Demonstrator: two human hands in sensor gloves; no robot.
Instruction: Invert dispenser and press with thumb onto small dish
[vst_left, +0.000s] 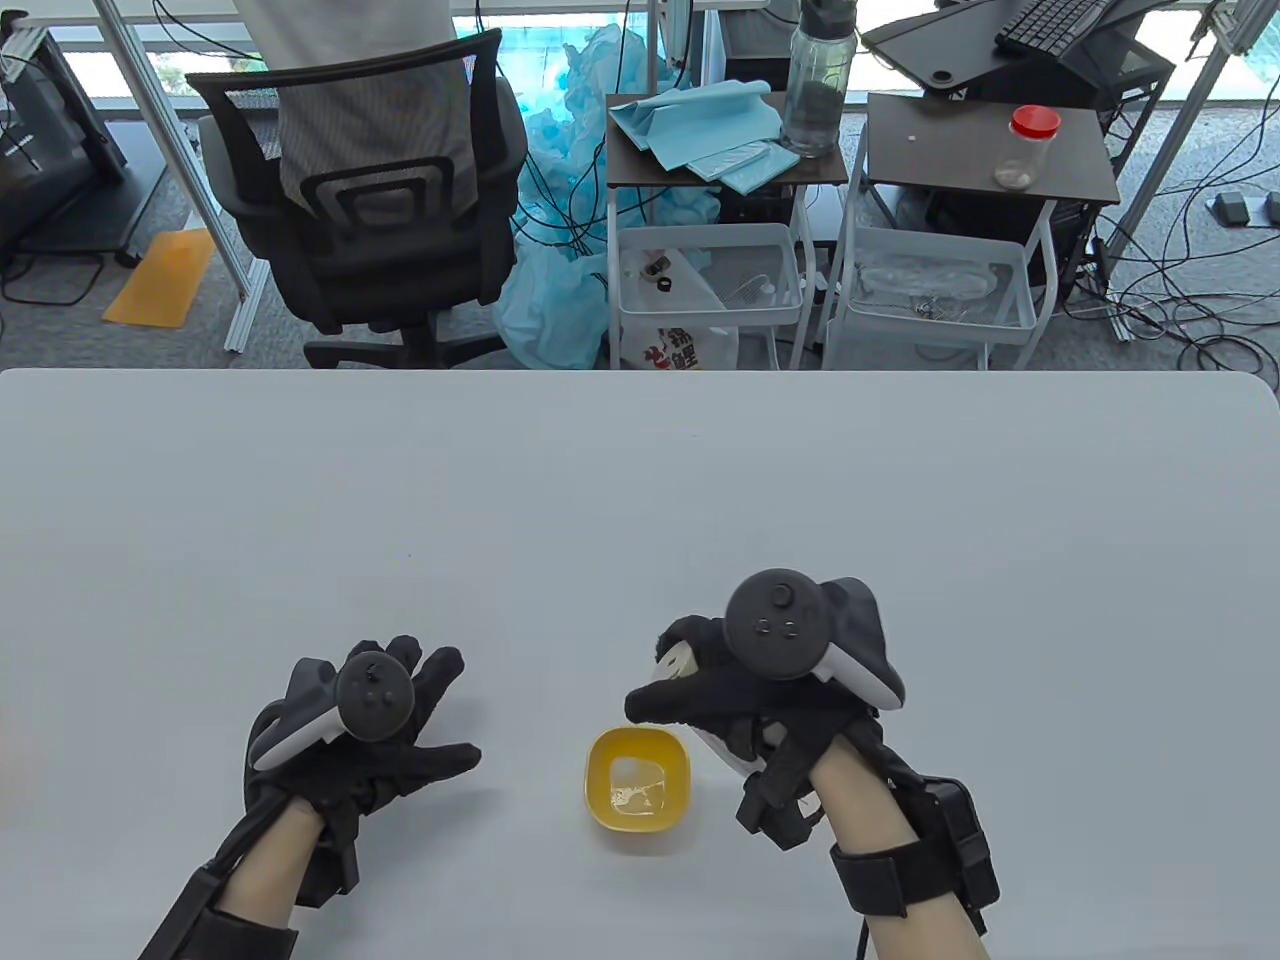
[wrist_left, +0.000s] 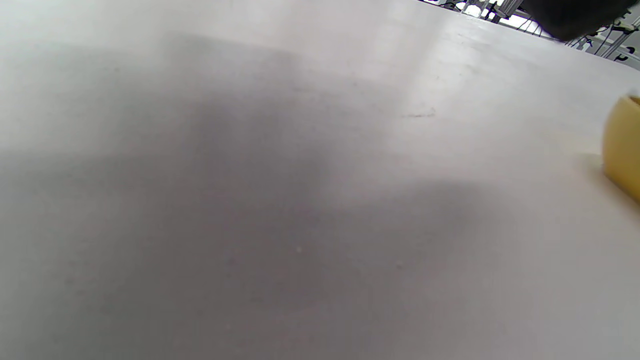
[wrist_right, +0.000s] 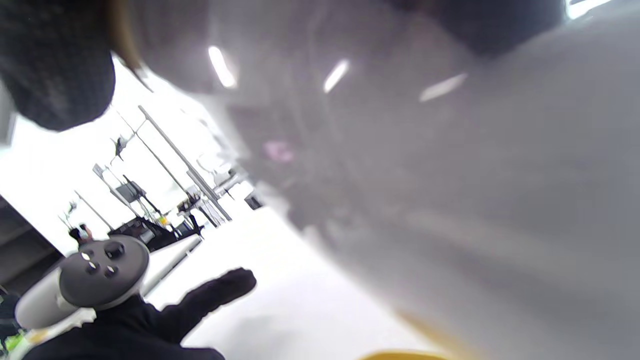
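Note:
A small yellow dish (vst_left: 638, 779) sits on the white table (vst_left: 640, 480) near the front, with a pale patch inside it. My right hand (vst_left: 700, 690) grips a white dispenser (vst_left: 675, 662) just above and right of the dish; only a bit of the dispenser shows between the gloved fingers. In the right wrist view the dispenser (wrist_right: 450, 175) fills the frame as a blurred grey-white body. My left hand (vst_left: 390, 720) rests open on the table left of the dish, fingers spread, holding nothing. The dish edge shows in the left wrist view (wrist_left: 622, 145).
Beyond the table's far edge stand an office chair (vst_left: 370, 190), two small carts (vst_left: 720, 170) with blue cloths, a clear bottle (vst_left: 818, 85) and a red-lidded jar (vst_left: 1025, 145).

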